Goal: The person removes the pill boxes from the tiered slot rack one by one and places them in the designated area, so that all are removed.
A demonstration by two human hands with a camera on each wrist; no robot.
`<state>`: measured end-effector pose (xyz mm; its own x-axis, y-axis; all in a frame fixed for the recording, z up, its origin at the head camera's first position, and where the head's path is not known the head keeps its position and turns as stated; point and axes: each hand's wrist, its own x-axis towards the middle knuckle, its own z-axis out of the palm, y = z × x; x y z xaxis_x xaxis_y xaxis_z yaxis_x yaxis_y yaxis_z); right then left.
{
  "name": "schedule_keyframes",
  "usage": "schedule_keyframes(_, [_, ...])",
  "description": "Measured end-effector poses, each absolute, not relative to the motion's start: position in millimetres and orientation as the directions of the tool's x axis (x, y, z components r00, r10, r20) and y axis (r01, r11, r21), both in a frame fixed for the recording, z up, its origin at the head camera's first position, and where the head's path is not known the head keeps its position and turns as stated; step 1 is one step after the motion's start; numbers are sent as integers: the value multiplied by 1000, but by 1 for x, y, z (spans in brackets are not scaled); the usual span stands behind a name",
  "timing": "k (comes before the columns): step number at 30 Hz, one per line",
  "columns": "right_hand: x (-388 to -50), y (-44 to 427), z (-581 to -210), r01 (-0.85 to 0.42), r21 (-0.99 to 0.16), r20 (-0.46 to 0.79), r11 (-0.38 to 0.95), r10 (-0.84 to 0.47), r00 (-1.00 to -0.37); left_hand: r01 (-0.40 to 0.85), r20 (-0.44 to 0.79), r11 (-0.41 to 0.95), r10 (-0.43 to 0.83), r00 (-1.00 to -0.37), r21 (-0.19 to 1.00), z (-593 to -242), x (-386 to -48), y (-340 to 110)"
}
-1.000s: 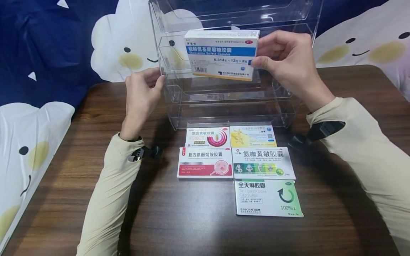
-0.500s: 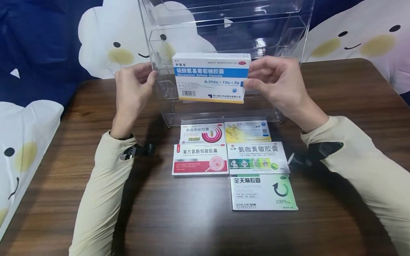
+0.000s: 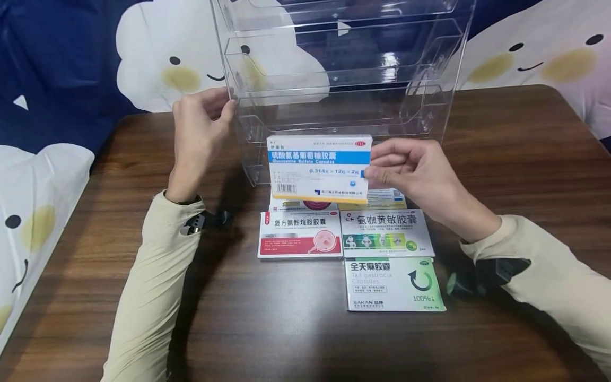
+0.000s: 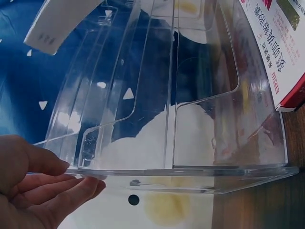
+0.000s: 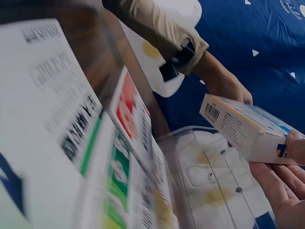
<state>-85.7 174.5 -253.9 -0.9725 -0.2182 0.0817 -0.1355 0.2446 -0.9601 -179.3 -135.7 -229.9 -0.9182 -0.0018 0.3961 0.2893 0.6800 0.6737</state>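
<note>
My right hand [image 3: 420, 170] grips the right end of a white and blue medicine box [image 3: 317, 175], thumb in front and fingers behind. The box is held upright in the air before the lower part of a clear plastic rack [image 3: 334, 114], hiding parts of two medicine boxes behind it. My left hand [image 3: 200, 127] pinches the left side panel of the rack; the left wrist view shows thumb and fingers on either side of the panel's edge [image 4: 128, 171]. In the right wrist view the carried medicine box [image 5: 243, 129] shows its barcode side.
Several medicine boxes lie flat on the wooden table [image 3: 267, 329]: a red and white box [image 3: 300, 236], a green-striped box [image 3: 386, 233] and a green and white box [image 3: 393, 286] nearest me. A blue cloth with clouds [image 3: 71, 63] hangs behind the table.
My right hand has brought the white and blue medicine box down and toward me, from the rack's upper tiers to just above the boxes on the table. My left hand stays at the side panel.
</note>
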Motion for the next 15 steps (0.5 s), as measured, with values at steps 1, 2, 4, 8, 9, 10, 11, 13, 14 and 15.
schedule_keyframes(1, [-83, 175, -255, -124, -960, 66, 252, -226, -972, 288, 395, 682, -1, -919, 672, -230, -179, -136])
schedule_keyframes(2, [-80, 175, -257, -110, -961, 50, 252, -236, -971, 284, 389, 682, -1, -921, 674, -230, -179, -136])
schedule_keyframes(4, [-75, 175, -261, -84, -965, 18, 249, -258, -966, 277, 380, 682, -1, -925, 677, -230, -180, -136])
schedule_keyframes(8, [-64, 173, -270, -27, -975, -43, 223, -302, -952, 254, 359, 695, -6, -933, 673, -230, -179, -135])
schedule_keyframes(9, [-61, 172, -273, -13, -977, -56, 212, -316, -947, 250, 356, 698, -7, -934, 670, -231, -179, -136])
schedule_keyframes(10, [-57, 170, -276, 0, -980, -68, 201, -333, -941, 246, 353, 702, -8, -935, 669, -231, -179, -136])
schedule_keyframes(11, [-54, 168, -279, 9, -981, -77, 193, -346, -935, 244, 352, 704, -9, -936, 668, -231, -179, -136])
schedule_keyframes(13, [-47, 164, -285, 23, -985, -87, 170, -378, -922, 241, 347, 702, -11, -938, 671, -232, -179, -136])
schedule_keyframes(14, [-44, 161, -288, 39, -989, -94, 145, -395, -914, 241, 347, 700, -10, -938, 672, -232, -180, -136])
schedule_keyframes(15, [-40, 159, -291, 51, -990, -101, 132, -407, -908, 241, 348, 700, -10, -938, 672, -232, -180, -136])
